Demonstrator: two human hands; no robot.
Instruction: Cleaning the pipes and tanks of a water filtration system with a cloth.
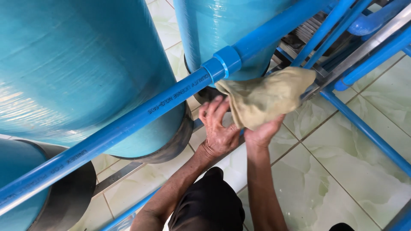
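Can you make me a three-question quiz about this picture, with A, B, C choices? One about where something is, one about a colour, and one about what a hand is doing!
1. Where is the cloth?
A. Flat on the floor tiles
B. Held up by the blue pipe
C. On top of a tank

2. What colour are the big tanks?
A. Turquoise blue
B. Red
C. Yellow

3. What is the right hand doing?
A. Hanging free
B. Holding a wrench
C. Gripping the cloth

Answers:
1 B, it bunches just under the pipe's joint.
2 A, the round walls are shiny blue-green.
3 C, the cloth covers its fingers, while the left hand rests open beside it.
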